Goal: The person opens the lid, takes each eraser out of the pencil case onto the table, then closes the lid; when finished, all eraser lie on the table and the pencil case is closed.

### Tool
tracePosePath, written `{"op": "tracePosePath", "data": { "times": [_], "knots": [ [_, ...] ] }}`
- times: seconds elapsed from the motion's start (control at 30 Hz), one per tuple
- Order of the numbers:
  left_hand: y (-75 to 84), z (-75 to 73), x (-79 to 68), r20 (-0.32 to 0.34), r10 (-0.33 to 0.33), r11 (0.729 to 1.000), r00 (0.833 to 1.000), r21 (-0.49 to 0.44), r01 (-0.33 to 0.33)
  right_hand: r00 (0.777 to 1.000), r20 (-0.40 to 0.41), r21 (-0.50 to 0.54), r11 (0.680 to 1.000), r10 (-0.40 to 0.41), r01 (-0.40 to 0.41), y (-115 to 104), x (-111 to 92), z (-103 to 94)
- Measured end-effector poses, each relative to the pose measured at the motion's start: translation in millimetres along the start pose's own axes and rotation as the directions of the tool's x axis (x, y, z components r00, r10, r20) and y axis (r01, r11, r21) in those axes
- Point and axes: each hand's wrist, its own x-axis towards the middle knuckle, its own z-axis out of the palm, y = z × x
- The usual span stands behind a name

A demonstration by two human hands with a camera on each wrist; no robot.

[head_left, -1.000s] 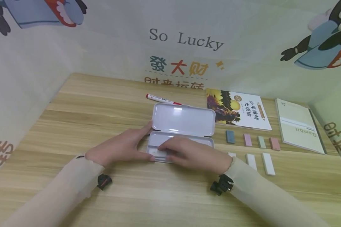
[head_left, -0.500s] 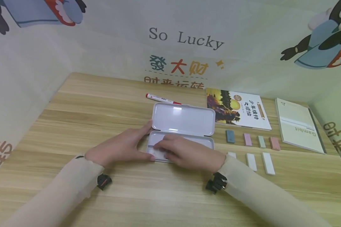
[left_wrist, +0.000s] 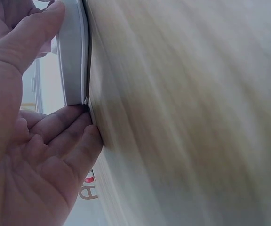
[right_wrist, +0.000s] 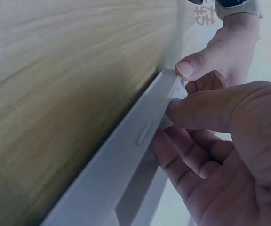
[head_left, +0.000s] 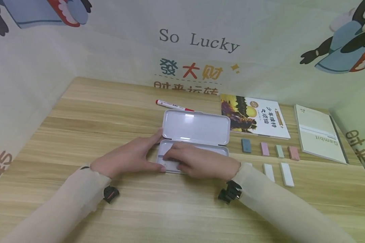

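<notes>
A white metal pencil case lies with its lid laid back on the wooden table. My left hand holds its left end, thumb at the near corner and fingers along the far-left side, as the left wrist view also shows from low down. Inside the lower half, my right hand reaches in with bent fingers. The right wrist view shows a small white piece between its thumb and fingers, mostly hidden by them. Part of the case's bottom is covered by this hand.
Right of the case lie a blue eraser, a pink one, a green one and a red one. White blocks sit nearer. Behind are a red-capped marker, a book and a notebook.
My right hand has shifted a little to the left within the case, its wrist moving with it. My left hand and the case stay in place.
</notes>
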Motion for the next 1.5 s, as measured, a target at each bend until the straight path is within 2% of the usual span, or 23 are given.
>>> {"op": "tracePosePath", "data": {
  "times": [0.53, 0.77, 1.0, 1.17, 1.5],
  "knots": [
    [-0.3, 0.0, 0.1, -0.005, 0.015, 1.000, 1.000, -0.006, -0.015, 0.998, 0.052, -0.103, 0.994, -0.033, 0.038, -2, 4, -2.7],
    [0.1, -0.7, -0.3, 0.004, 0.008, 1.000, 1.000, -0.016, -0.008, 0.998, 0.049, -0.153, 0.987, -0.047, 0.054, -5, 3, -6.1],
    [-1.8, 0.0, 0.5, 0.003, 0.008, 1.000, 1.000, -0.018, -0.008, 0.997, 0.075, -0.131, 0.991, -0.009, 0.019, -5, 4, -7.4],
    [-1.8, -0.1, 1.3, 0.003, 0.001, 1.000, 1.000, -0.009, -0.001, 0.999, 0.050, -0.130, 0.991, -0.007, 0.013, -3, 1, -7.7],
    [-2.6, 0.9, 1.2, -0.007, 0.001, 1.000, 1.000, 0.001, -0.001, 0.997, -0.033, 0.040, 0.997, 0.069, -0.068, 9, -10, -1.7]
  ]
}}
